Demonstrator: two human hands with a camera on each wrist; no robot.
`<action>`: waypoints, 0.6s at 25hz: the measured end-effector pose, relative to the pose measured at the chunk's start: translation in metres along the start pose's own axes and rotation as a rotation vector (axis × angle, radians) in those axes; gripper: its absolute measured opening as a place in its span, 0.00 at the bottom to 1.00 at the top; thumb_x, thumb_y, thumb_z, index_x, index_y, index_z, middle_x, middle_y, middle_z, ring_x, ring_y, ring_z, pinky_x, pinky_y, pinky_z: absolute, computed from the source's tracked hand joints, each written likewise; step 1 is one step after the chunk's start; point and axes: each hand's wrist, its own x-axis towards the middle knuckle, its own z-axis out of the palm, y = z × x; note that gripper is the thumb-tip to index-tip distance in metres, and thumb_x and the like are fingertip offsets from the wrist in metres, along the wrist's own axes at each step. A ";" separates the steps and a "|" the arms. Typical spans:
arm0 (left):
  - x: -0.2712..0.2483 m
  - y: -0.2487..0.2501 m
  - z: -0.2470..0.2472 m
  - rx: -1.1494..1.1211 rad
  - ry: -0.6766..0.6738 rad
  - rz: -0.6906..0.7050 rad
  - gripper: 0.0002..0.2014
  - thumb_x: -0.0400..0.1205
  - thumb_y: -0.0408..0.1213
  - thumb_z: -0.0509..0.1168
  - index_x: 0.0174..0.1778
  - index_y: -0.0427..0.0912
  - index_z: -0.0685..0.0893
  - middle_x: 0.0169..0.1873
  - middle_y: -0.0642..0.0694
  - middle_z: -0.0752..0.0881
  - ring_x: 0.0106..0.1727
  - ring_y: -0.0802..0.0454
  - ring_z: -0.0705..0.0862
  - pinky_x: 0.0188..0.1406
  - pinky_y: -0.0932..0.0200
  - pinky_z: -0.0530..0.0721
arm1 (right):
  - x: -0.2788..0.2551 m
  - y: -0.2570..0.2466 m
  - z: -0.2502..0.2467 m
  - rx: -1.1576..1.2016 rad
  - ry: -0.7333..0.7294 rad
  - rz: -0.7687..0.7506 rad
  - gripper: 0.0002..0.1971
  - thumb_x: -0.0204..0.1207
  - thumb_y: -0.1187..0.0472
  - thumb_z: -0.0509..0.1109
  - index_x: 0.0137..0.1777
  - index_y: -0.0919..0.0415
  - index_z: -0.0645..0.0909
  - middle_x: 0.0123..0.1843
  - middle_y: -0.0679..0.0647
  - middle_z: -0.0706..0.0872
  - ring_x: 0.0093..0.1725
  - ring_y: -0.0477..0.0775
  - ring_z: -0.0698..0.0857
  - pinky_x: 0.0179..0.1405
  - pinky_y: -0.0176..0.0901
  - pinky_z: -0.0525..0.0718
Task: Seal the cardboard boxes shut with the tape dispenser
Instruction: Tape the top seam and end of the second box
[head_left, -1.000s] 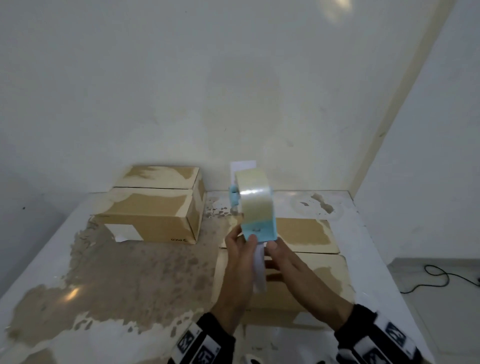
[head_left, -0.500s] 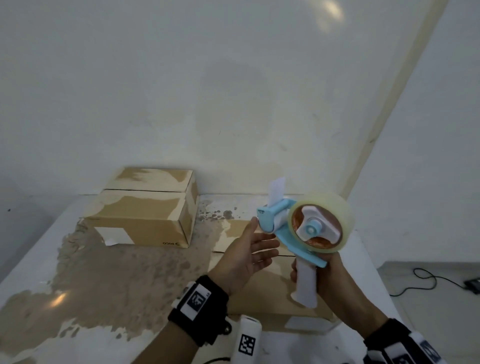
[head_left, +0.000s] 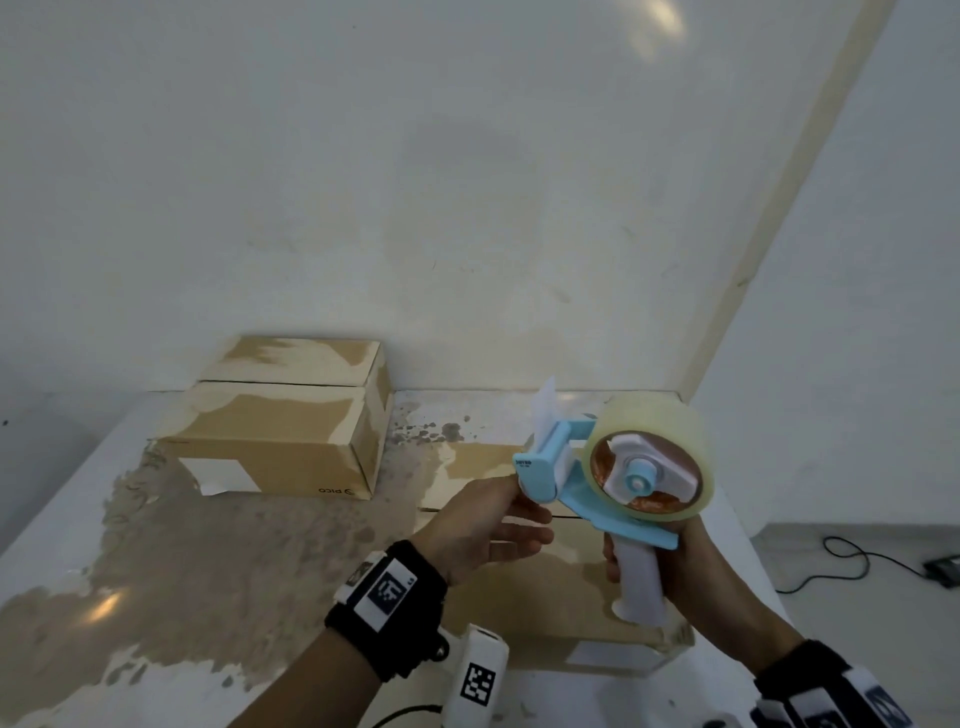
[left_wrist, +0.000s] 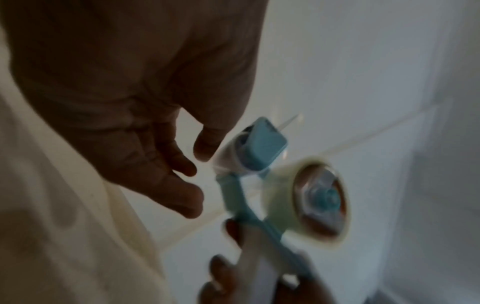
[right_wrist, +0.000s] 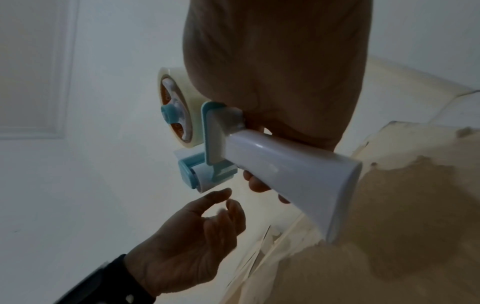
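Note:
My right hand (head_left: 670, 566) grips the white handle of a blue tape dispenser (head_left: 597, 478) with a roll of clear tape (head_left: 654, 421), held upright above the near cardboard box (head_left: 545, 608). My left hand (head_left: 493, 519) is open, palm up, its fingers straight and reaching to the dispenser's front roller; its thumb tip sits at the blue head. In the right wrist view the left hand (right_wrist: 197, 230) lies just under the roller of the dispenser (right_wrist: 207, 164). In the left wrist view the tape dispenser (left_wrist: 267, 168) is blurred. A second cardboard box (head_left: 280, 426) stands at the back left.
The boxes sit on a worn white table (head_left: 182, 571) with brown patches, against a white wall. The table's right edge runs close beside the near box. A black cable (head_left: 852, 561) lies on the floor at the right.
The dispenser has turned from edge-on to side-on and shifted right in my right hand. My left hand let go of it, opened, and now reaches to its front end.

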 end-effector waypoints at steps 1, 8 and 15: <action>0.000 -0.001 -0.002 0.063 0.017 0.017 0.20 0.82 0.51 0.61 0.56 0.37 0.85 0.44 0.40 0.89 0.37 0.48 0.90 0.38 0.56 0.88 | -0.005 -0.004 0.001 -0.002 0.003 0.029 0.23 0.80 0.46 0.52 0.41 0.67 0.76 0.28 0.57 0.80 0.29 0.52 0.75 0.28 0.41 0.80; 0.003 0.000 -0.010 -0.183 -0.082 -0.002 0.13 0.84 0.40 0.64 0.56 0.36 0.87 0.42 0.42 0.87 0.36 0.54 0.87 0.34 0.63 0.88 | -0.006 -0.007 -0.003 -0.091 0.035 0.009 0.26 0.82 0.42 0.53 0.43 0.66 0.77 0.36 0.61 0.80 0.35 0.56 0.75 0.36 0.47 0.77; 0.003 -0.009 -0.004 -0.159 0.000 0.027 0.09 0.85 0.32 0.61 0.53 0.34 0.86 0.31 0.44 0.84 0.25 0.57 0.79 0.23 0.68 0.84 | -0.020 -0.011 0.000 -0.373 -0.146 -0.228 0.16 0.75 0.48 0.69 0.39 0.63 0.85 0.34 0.63 0.85 0.31 0.56 0.85 0.34 0.54 0.84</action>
